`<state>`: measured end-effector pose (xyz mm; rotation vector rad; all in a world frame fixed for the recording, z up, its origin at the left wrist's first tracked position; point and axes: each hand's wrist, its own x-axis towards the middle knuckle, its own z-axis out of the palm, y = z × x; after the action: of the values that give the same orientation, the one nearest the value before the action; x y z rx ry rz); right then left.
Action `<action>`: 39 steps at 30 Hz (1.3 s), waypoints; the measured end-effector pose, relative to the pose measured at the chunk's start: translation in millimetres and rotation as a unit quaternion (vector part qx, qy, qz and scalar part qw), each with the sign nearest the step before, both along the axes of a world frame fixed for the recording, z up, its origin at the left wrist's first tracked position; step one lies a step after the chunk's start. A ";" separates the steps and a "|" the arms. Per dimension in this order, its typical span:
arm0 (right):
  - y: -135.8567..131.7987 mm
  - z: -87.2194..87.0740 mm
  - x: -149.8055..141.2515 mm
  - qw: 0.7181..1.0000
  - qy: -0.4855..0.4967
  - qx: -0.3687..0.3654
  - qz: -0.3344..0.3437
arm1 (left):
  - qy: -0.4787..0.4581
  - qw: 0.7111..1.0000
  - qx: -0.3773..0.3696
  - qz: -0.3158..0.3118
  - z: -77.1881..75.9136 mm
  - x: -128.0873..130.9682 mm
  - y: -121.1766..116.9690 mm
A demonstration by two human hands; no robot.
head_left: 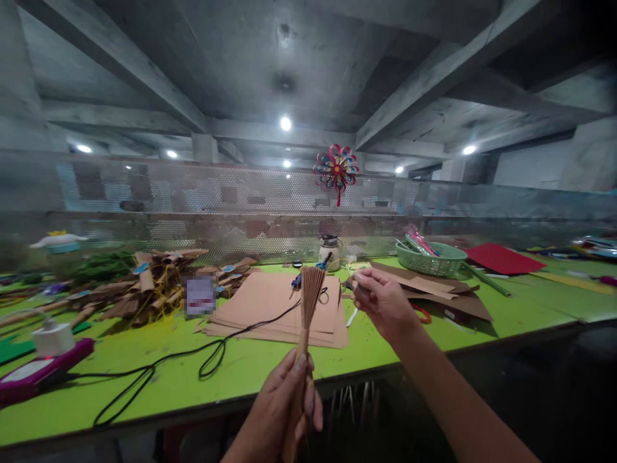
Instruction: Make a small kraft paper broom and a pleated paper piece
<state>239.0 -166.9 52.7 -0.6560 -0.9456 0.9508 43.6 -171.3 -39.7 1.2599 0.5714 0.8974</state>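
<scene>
My left hand (pixel 289 392) is closed round a pleated strip of brown paper (pixel 312 292). The folded paper stands nearly upright, its top fanned out a little and its middle pinched narrow. Up and to the right, my right hand (pixel 383 302) has its thumb and fingers pressed together. Something thin and pale seems to show at those fingertips, too small to name. Behind the pleated paper lies a stack of flat brown paper sheets (pixel 270 302) on the green table (pixel 241 379). Blue-handled scissors (pixel 297 280) are partly hidden behind the pleats.
A black cord (pixel 178 354) runs from a purple power strip (pixel 48 370) across the table. Left are rolled brown paper pieces (pixel 154 289); right are a green basket (pixel 431 258), brown card (pixel 448 296) and red paper (pixel 504 258). A perforated screen (pixel 216 193) carries a paper flower (pixel 336 168).
</scene>
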 end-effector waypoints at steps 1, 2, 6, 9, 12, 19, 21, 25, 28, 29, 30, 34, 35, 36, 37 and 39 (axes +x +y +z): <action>-1.6 -5.3 1.3 1.000 -0.001 -0.014 0.000 | -0.011 1.000 0.000 -0.007 1.1 -1.8 -1.2; -4.2 -12.2 1.4 1.000 -0.005 -0.029 0.001 | -0.018 1.000 0.006 -0.011 2.0 -3.6 -1.5; -21.1 -43.9 -9.0 0.994 -0.072 -0.066 0.047 | -0.016 0.999 0.034 0.009 5.4 -8.6 2.4; -35.1 -62.3 -24.3 0.986 -0.113 -0.089 0.086 | -0.038 0.999 0.019 0.012 11.3 -9.7 5.4; -50.8 -75.6 -40.3 0.976 -0.141 -0.128 0.102 | -0.046 0.999 0.014 -0.007 21.1 -14.7 6.8; -101.7 -91.1 -36.8 0.919 -0.330 -0.171 0.128 | 0.030 0.998 0.052 -0.005 44.2 -49.8 16.7; -108.5 -95.7 -30.9 0.902 -0.366 -0.178 0.143 | -0.016 0.999 0.035 -0.001 47.9 -53.8 18.8; -103.1 -118.0 -35.7 0.883 -0.387 -0.194 0.179 | -0.143 0.988 -0.013 -0.053 49.2 -44.3 16.0; -91.6 -138.0 -46.2 0.859 -0.436 -0.161 0.215 | -0.164 0.981 -0.042 -0.095 44.9 -31.8 11.8; -88.7 -142.5 -48.2 0.850 -0.459 -0.135 0.219 | -0.166 0.981 -0.045 -0.094 43.0 -28.3 10.8; -86.9 -145.6 -49.0 0.841 -0.481 -0.109 0.221 | -0.167 0.981 -0.042 -0.087 41.2 -25.3 10.1; -90.4 -142.7 -41.8 0.810 -0.541 -0.038 0.225 | -0.160 0.986 -0.024 -0.034 36.1 -17.1 8.9; -93.0 -139.1 -38.7 0.807 -0.550 -0.020 0.215 | -0.160 0.986 -0.023 -0.026 35.2 -15.5 8.9; -95.6 -134.6 -35.3 0.803 -0.560 0.000 0.202 | -0.164 0.986 -0.024 -0.022 34.4 -14.0 8.9; -97.8 -129.2 -32.0 0.799 -0.571 0.019 0.187 | -0.168 0.985 -0.027 -0.023 33.6 -12.5 9.0; -100.1 -115.1 -25.4 0.793 -0.591 0.034 0.146 | -0.173 0.984 -0.035 -0.031 32.2 -9.7 9.2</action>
<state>213.6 -267.0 -62.4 -1.0860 -2.2393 0.6975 33.9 -162.1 -7.5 1.0234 0.2827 1.0082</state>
